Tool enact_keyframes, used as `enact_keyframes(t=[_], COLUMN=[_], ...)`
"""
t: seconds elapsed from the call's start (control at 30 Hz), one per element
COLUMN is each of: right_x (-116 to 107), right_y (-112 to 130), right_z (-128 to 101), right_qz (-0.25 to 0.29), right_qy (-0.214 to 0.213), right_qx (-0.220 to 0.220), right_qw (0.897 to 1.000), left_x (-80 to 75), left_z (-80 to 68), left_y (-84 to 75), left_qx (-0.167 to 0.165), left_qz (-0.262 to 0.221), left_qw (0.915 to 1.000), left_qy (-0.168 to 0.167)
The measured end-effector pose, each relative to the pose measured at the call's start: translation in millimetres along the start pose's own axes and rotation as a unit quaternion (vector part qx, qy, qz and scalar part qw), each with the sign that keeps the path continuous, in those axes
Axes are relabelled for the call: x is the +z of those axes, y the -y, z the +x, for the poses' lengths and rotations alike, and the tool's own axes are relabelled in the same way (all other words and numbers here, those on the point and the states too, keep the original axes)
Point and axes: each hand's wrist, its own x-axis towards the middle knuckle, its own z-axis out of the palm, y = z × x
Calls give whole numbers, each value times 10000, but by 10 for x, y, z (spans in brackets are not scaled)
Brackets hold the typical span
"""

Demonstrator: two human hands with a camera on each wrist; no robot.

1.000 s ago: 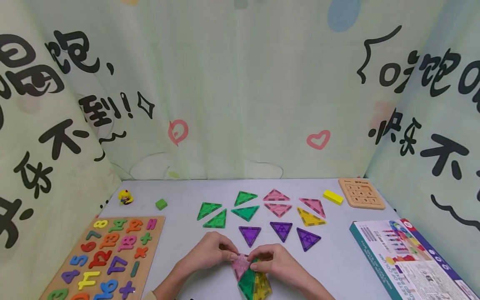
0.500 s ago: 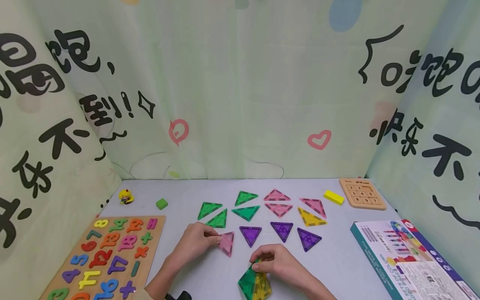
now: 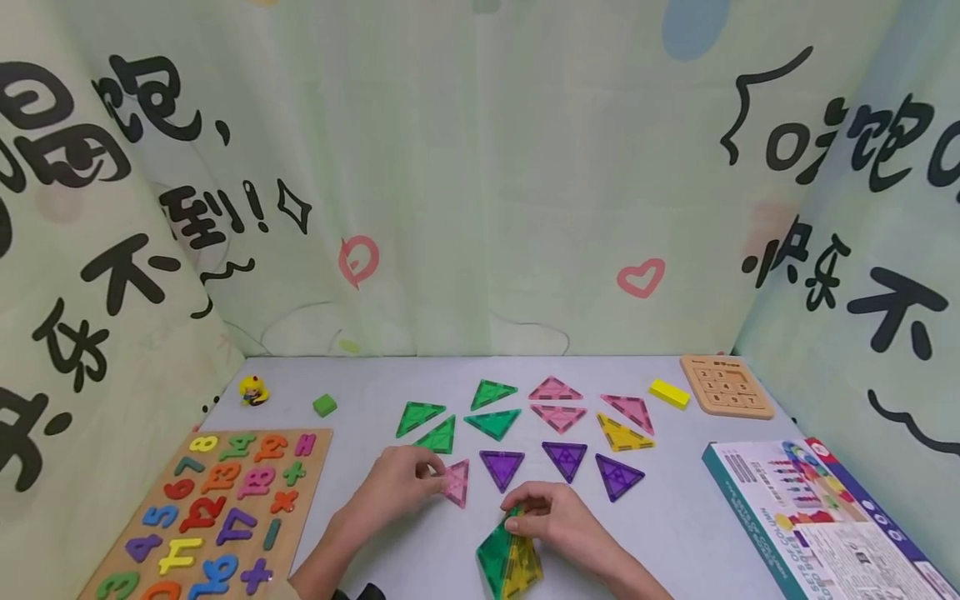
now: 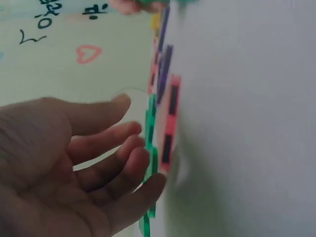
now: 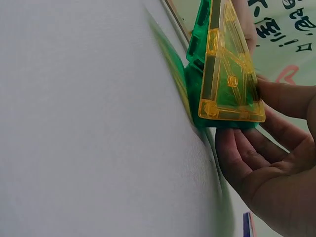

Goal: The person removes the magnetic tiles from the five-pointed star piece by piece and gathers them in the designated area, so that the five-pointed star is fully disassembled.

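My left hand (image 3: pixel 401 483) is beside a pink triangular magnetic tile (image 3: pixel 456 483) that lies on the table. In the left wrist view its thumb stands apart from loosely bent fingers, and one fingertip overlaps the lower end of the pink tile (image 4: pixel 171 121). My right hand (image 3: pixel 558 521) pinches the top of a joined piece of green and yellow magnetic tiles (image 3: pixel 510 560). From the right wrist, the yellow tile (image 5: pixel 232 81) faces the camera with green tiles behind it. Three purple triangular tiles (image 3: pixel 502 468) lie just beyond the hands.
Farther back lie several green triangle tiles (image 3: pixel 420 417), pink tiles (image 3: pixel 558 417) and a yellow one (image 3: pixel 624 434). A wooden number board (image 3: pixel 318 467) is at left, a printed box (image 3: pixel 832 508) at right. Green (image 3: pixel 325 406) and yellow blocks (image 3: pixel 669 394), a small figure (image 3: pixel 253 391) and a wooden number puzzle (image 3: pixel 726 387) stand at the back.
My left hand has drawn the pink tile off the green and yellow piece, moved it up and left, and let it go on the table. My right hand keeps its grip.
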Motion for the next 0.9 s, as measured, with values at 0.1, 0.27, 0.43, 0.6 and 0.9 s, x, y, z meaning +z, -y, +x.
enact_keyframes(t=[0.1, 0.27, 0.43, 0.6, 0.9], right_x=[2, 34, 79, 109, 104], right_y=[1, 11, 20, 29, 1], right_z=[-1, -7, -8, 8, 1], right_qz=[-6, 137, 274, 279, 830], right_qy=[-236, -452, -449, -523, -538], right_qx=[-9, -138, -279, -246, -37], right_qw=[9997, 9988, 9982, 9979, 9951], left_x=[41, 171, 264, 287, 329], left_z=[-41, -96, -109, -105, -86], left_y=[-91, -210, -232, -226, -195], left_qx=[162, 209, 61, 55, 196], left_qz=[-260, -715, -1129, -1394, -1521], left_qw=[9972, 9843, 9788, 9759, 9744], left_qy=[682, 1603, 1706, 1677, 1644])
